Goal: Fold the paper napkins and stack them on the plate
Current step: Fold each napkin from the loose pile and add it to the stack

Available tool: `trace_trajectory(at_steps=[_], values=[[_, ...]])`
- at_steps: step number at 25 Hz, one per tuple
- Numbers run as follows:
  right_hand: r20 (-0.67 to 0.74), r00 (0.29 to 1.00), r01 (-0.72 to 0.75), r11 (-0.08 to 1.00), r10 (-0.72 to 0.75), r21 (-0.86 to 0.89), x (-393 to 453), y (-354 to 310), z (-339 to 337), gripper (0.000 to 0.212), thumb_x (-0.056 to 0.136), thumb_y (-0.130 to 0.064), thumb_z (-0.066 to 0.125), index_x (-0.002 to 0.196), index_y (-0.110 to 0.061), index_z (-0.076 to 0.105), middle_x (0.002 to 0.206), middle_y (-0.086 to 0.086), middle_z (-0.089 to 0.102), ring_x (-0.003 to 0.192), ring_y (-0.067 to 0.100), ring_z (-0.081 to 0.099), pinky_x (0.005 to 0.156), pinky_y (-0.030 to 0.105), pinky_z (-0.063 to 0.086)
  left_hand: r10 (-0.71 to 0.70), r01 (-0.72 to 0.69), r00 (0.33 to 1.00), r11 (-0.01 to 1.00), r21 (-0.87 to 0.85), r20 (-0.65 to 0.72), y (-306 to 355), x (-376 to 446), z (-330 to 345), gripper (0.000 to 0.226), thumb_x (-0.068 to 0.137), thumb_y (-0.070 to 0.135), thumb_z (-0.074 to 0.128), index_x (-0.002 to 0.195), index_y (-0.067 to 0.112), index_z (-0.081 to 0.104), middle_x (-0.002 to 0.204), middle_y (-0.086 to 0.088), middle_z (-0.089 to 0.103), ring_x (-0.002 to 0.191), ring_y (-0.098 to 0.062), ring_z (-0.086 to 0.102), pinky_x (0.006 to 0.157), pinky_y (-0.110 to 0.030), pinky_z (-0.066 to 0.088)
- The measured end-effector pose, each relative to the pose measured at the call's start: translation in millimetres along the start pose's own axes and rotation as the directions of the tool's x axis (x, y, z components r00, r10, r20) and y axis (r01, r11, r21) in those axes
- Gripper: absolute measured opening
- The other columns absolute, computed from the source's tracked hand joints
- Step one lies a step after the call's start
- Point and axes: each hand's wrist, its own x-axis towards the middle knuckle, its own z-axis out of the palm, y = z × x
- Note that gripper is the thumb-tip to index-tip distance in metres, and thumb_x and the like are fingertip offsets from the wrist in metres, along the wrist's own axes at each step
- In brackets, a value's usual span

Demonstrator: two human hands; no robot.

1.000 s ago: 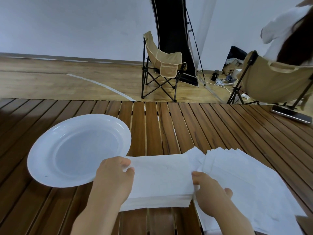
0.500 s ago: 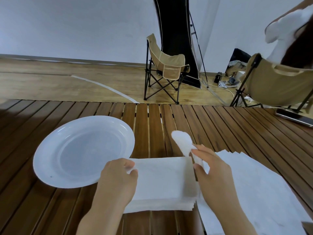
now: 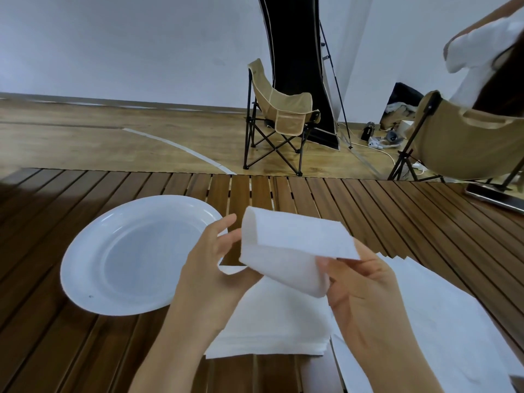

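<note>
- Slatted dark wood table (image 3: 85, 321) fills the lower view; pale floor, a white wall and a tan folding chair (image 3: 279, 114) lie beyond.
- Right hand (image 3: 365, 296) pinches the near right corner of a single napkin (image 3: 289, 245) between thumb and fingers; how the fingers behind the paper lie cannot be told.
- Left hand (image 3: 211, 268) has its fingers spread and nearly straight, tips at the napkin's left fold; whether they touch it is hard to tell.
- That napkin is lifted off the table and curls over on itself, above the folded stack (image 3: 272, 324), which both wrists partly cover.
- Half a second ago the left hand pressed on the stack and the right had only raised a corner of the sheet; now both hands are up.
- Unfolded sheets (image 3: 442, 316) fan out to the right, cut off by the bottom edge.
- White plate (image 3: 122, 259) sits bare at the left, just beside the stack, where it was before.
- Second chair (image 3: 467, 143) and a person's white sleeve (image 3: 482, 43) are cut off at the right edge.
</note>
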Motion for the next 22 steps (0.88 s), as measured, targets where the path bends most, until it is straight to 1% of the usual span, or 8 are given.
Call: trace_trajectory(at_steps=[2,4,7,9,11,13,18,22], values=[[0.011,1.0,-0.028,0.999,0.029,-0.015,1,3,0,0.034,0.088,0.007,0.056,0.105,-0.016,0.073,0.099,0.008,0.073,0.1,0.03,0.067,0.079,0.042,0.056,0.015,-0.015,1.0,0.999,-0.053,0.014,3,-1,0,0.051,0.081,0.021,0.071,0.119,0.046,0.049,0.105,0.021,0.068,0.096,0.007,0.061,0.086,-0.023,0.048],[0.0,0.999,-0.052,0.998,0.052,-0.027,1,4,0,0.035,0.088,0.006,0.057,0.11,-0.017,0.071,0.099,0.009,0.073,0.102,0.031,0.066,0.086,0.045,0.054,0.002,-0.002,1.0,0.997,-0.083,0.001,6,-1,0,0.035,0.092,0.021,0.055,0.115,0.048,0.053,0.098,0.021,0.07,0.093,0.004,0.062,0.072,-0.013,0.041],[-0.014,0.998,-0.066,0.996,0.065,-0.062,2,5,0,0.032,0.087,0.002,0.062,0.111,-0.016,0.07,0.101,0.005,0.074,0.104,0.028,0.066,0.09,0.044,0.052,-0.034,0.039,0.999,0.982,-0.186,0.032,9,1,-1,0.03,0.097,0.027,0.042,0.113,0.05,0.054,0.106,0.018,0.066,0.095,-0.003,0.064,0.074,-0.015,0.043],[-0.029,0.997,-0.07,0.994,0.068,-0.088,2,6,0,0.028,0.086,-0.001,0.063,0.108,-0.016,0.071,0.1,0.003,0.074,0.103,0.028,0.067,0.09,0.045,0.052,-0.009,0.015,0.999,0.979,-0.203,0.031,10,1,-2,0.022,0.096,0.049,0.039,0.114,0.055,0.05,0.103,0.015,0.063,0.092,0.001,0.06,0.077,-0.016,0.047],[-0.049,0.996,-0.08,0.991,0.075,-0.108,2,6,-1,0.026,0.084,-0.003,0.066,0.104,-0.017,0.073,0.098,0.002,0.074,0.101,0.028,0.067,0.092,0.047,0.052,0.048,-0.042,0.998,0.99,-0.136,0.039,10,-2,-3,0.034,0.088,0.056,0.045,0.122,0.059,0.041,0.079,0.001,0.064,0.066,0.001,0.054,0.061,-0.009,0.044],[-0.047,0.994,-0.099,0.991,0.095,-0.095,2,5,-1,0.03,0.08,-0.003,0.07,0.105,-0.02,0.073,0.099,0.0,0.074,0.1,0.025,0.068,0.091,0.045,0.053,0.129,-0.122,0.989,0.987,-0.105,0.071,10,-4,-4,0.047,0.088,0.036,0.058,0.124,0.058,0.038,0.063,0.004,0.065,0.056,-0.003,0.054,0.055,-0.008,0.042],[0.021,0.998,-0.062,0.984,0.067,-0.168,0,-2,-1,0.037,0.075,0.0,0.074,0.102,-0.025,0.073,0.088,0.0,0.074,0.071,0.008,0.068,0.059,0.022,0.051,0.211,-0.211,0.977,0.977,0.005,0.013,1,0,-7,0.032,0.083,0.02,0.07,0.103,0.044,0.065,0.088,0.021,0.071,0.087,0.0,0.066,0.078,-0.019,0.053],[0.002,1.0,0.015,0.924,-0.016,-0.381,0,-1,-1,0.023,0.077,-0.009,0.075,0.092,-0.028,0.073,0.081,-0.003,0.074,0.078,0.014,0.07,0.065,0.03,0.054,0.22,-0.216,0.974,0.973,0.076,-0.056,-5,1,-7,0.027,0.074,0.032,0.077,0.097,0.043,0.069,0.088,0.026,0.069,0.088,0.005,0.064,0.076,-0.01,0.049]])
